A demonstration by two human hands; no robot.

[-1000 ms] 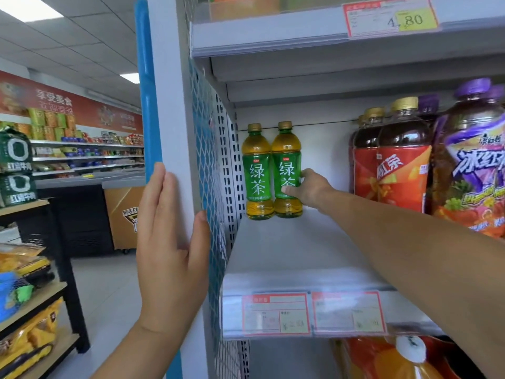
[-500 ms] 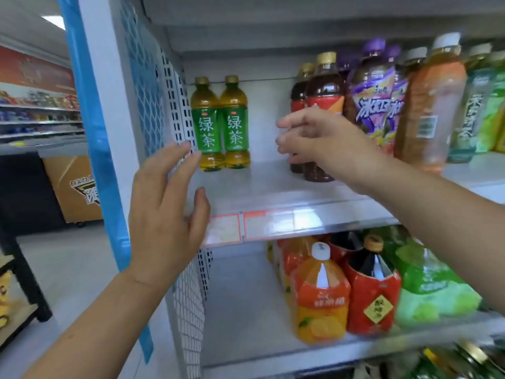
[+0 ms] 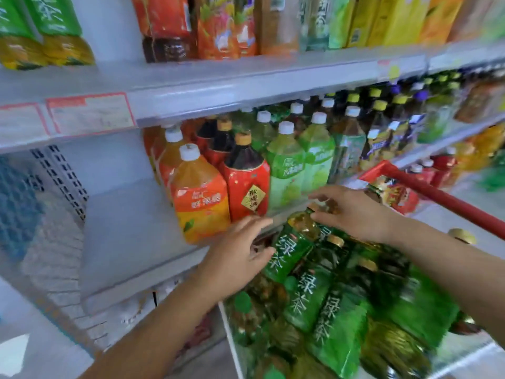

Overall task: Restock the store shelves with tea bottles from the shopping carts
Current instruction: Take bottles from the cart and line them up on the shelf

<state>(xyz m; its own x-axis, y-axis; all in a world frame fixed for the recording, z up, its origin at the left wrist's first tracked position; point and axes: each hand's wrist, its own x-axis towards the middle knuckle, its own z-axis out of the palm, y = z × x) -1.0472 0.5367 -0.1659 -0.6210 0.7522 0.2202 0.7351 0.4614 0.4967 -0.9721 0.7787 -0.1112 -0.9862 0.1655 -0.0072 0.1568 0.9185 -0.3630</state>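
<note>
A large plastic bottle with an orange label and white cap [image 3: 200, 206] stood at the front, touching a red-labelled bottle of dark drink with a tan cap [image 3: 247, 187] on its right. Just beside that stood two pale green-labelled bottles with white caps [image 3: 287, 170]. Above them I saw red-bordered paper price tags [image 3: 90, 112], their print too blurred to read. To my left were a white perforated metal panel [image 3: 60, 173] and a blue lattice side panel [image 3: 16, 203]. Yellow-labelled bottles [image 3: 393, 20] stood top right.
</note>
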